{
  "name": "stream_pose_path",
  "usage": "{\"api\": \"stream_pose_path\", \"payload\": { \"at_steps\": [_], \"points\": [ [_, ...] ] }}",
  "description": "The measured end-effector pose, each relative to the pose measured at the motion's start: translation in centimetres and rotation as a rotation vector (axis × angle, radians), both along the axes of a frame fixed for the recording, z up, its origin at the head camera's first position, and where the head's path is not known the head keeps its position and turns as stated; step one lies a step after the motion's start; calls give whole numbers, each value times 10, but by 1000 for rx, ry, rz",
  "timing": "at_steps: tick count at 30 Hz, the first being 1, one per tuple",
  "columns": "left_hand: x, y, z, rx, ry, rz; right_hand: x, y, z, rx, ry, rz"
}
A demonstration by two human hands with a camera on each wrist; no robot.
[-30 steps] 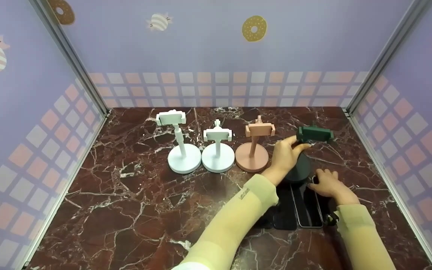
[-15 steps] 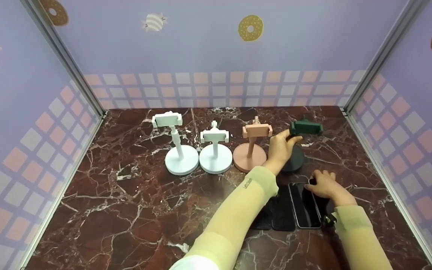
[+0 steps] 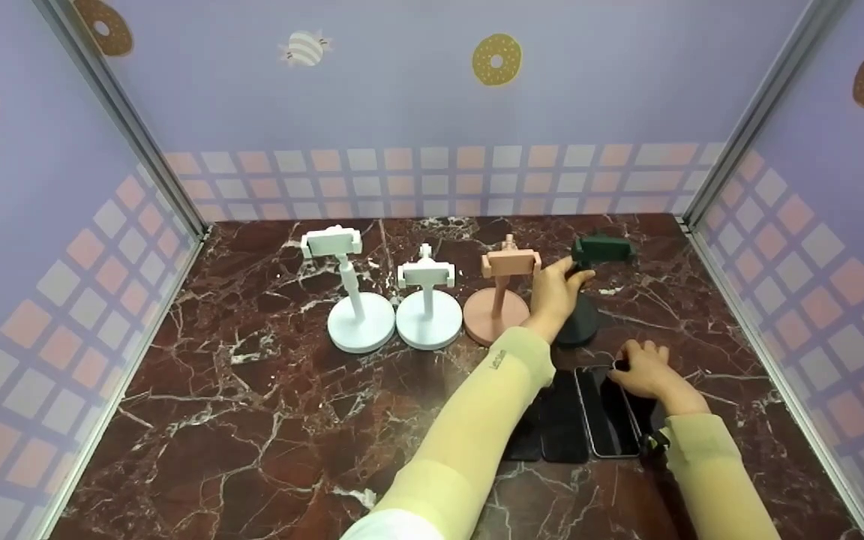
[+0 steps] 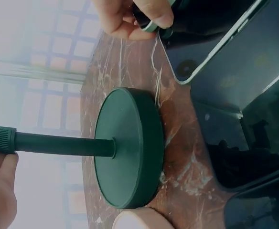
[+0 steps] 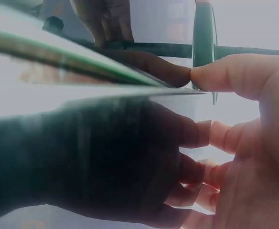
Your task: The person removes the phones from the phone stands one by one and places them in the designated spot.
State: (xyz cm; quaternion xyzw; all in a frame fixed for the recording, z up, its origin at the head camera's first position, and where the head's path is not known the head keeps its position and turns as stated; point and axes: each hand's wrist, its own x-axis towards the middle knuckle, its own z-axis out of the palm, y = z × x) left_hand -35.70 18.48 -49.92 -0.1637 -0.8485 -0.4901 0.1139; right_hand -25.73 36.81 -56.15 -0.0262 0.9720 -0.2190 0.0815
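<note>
My left hand (image 3: pixel 554 294) grips the upper pole of a dark green phone stand (image 4: pixel 125 148) just below its clamp. The stand's round base is upright beside the base of a pink phone stand (image 3: pixel 497 315); I cannot tell whether they touch. At the right end of a row of phones, my right hand (image 3: pixel 646 369) pinches the far edge of a dark phone (image 5: pixel 82 162), thumb on its glossy face. That phone appears tilted and is partly hidden by the hand and sleeve. Next to it lies a silver-edged phone (image 3: pixel 606 412).
Two white phone stands, one taller (image 3: pixel 361 322) and one shorter (image 3: pixel 429 319), stand left of the pink one. More dark phones, such as this black one (image 3: pixel 563 427), lie near the left sleeve. Patterned walls enclose the marble tabletop (image 3: pixel 252 420) at the back and sides.
My left hand has moved the green stand leftward and slightly back, closer to the pink stand. My right hand stays at the rightmost phone. The head view has shifted slightly.
</note>
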Motion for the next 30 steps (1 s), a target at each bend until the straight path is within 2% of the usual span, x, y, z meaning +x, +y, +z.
{"api": "stream_pose_path", "payload": {
  "at_steps": [6, 12, 21, 26, 30],
  "points": [
    [-2, 2, 8, -68, -77, 7, 0, 0, 1, -1, 5, 3],
    [-1, 5, 10, -79, -140, 29, 2, -2, 3, 15, 6, -11],
    [-2, 5, 13, -114, -145, 46, 4, -6, 6, 40, -82, -87],
    [-2, 5, 14, -124, -152, 55, 5, -7, 6, 29, -81, -117],
    [-2, 6, 13, -132, -155, 64, 5, -8, 4, 50, -63, -109]
  ]
}}
